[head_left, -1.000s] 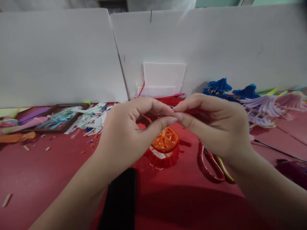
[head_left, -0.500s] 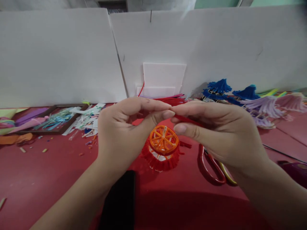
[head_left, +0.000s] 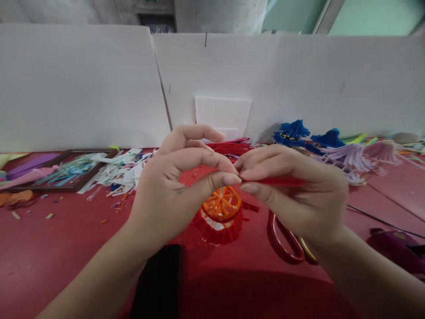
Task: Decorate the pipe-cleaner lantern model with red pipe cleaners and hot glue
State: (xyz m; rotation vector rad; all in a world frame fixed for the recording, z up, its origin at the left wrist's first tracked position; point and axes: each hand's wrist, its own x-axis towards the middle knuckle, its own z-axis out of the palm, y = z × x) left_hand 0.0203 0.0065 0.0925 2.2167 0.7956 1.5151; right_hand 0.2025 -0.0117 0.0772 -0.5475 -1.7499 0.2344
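Observation:
My left hand (head_left: 181,186) pinches thumb and forefinger together at the end of a red pipe cleaner (head_left: 279,181), its other fingers raised and bent. My right hand (head_left: 299,190) is closed on the same pipe cleaner, which runs back under its fingers. The fingertips of both hands meet, and most of the pipe cleaner is hidden. Below them on the red table stands a small round piece with an orange spoked top (head_left: 222,204) and a red fringed skirt (head_left: 221,232). Red-handled scissors (head_left: 283,246) lie beneath my right hand, their blades hidden.
A black phone (head_left: 157,283) lies near my left forearm. Red pipe cleaners (head_left: 229,146) are bundled behind my hands. Blue tasselled pieces (head_left: 294,129) and lilac ones (head_left: 352,153) stand at the back right. Scraps (head_left: 129,173) and a brown frame (head_left: 66,186) lie left. White boards (head_left: 83,88) close the back.
The view has tilted up slightly. Both hands stay fingertip to fingertip; my left hand's upper fingers have lifted away from the forefinger, and my right fingers have curled more around the pipe cleaner.

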